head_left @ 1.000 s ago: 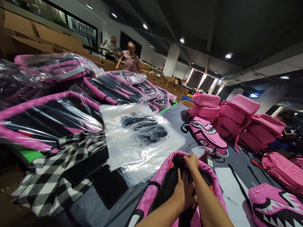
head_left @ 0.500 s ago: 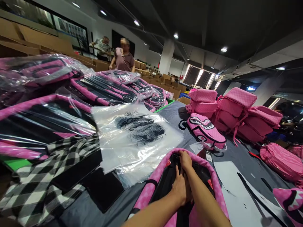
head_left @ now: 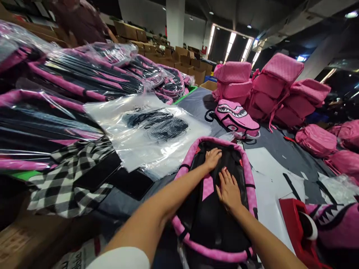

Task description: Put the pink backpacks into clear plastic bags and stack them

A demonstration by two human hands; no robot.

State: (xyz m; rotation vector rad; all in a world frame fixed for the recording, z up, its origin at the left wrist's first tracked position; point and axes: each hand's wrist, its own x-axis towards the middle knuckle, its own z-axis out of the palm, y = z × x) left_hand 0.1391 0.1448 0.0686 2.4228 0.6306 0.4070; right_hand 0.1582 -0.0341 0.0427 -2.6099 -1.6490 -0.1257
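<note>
A backpack [head_left: 232, 228] lies in front of me, its black side facing up. A padded pink checkered rim with small black bands runs around it, and a pink pointed piece [head_left: 208, 186] shows on the black. Near the top of the black side rests my left hand [head_left: 213, 158], its fingers laid on the surface, pointing right. My right hand [head_left: 229, 189] lies flat just below and to the right, fingers stretched and a little apart. Both hands touch the backpack and neither grips anything that I can see.
Plastic-wrapped backpacks [head_left: 92, 80] are piled at the left. Clear plastic bags [head_left: 157, 130] lie beside a black-and-white checkered cloth [head_left: 70, 186]. Pink backpacks [head_left: 277, 89] stand at the back right. A red tape dispenser [head_left: 297, 231] is at the right. A person [head_left: 81, 22] stands behind the pile.
My hands were close together at the backpack's upper end; now they are apart and flattened on it. More of its black side shows. My view has tilted down, and the red tape dispenser is now visible.
</note>
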